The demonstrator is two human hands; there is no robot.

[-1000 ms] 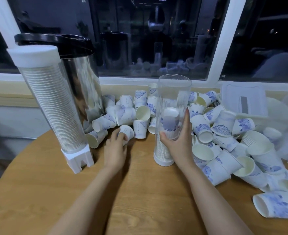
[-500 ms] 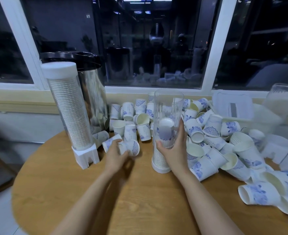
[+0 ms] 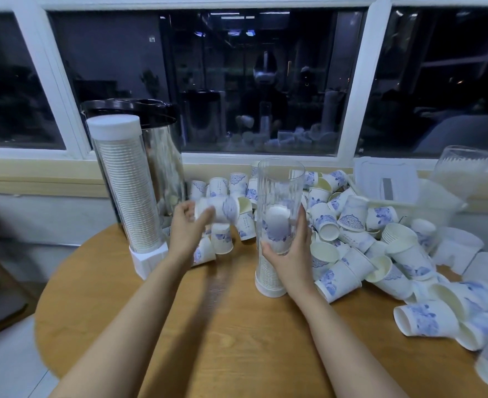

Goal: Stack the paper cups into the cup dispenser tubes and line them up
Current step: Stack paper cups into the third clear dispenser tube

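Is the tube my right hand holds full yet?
Partly full: in the clear plastic dispenser tube, stacked white paper cups reach about halfway; the top is empty.

The left hand (image 3: 186, 228) has lifted a paper cup (image 3: 219, 208) off the table.

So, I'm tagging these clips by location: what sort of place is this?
Likely an office pantry or break corner, after dark: a steel hot-water urn behind a filled cup dispenser tube, loose paper cups heaped on a round wooden table, under a dark window.
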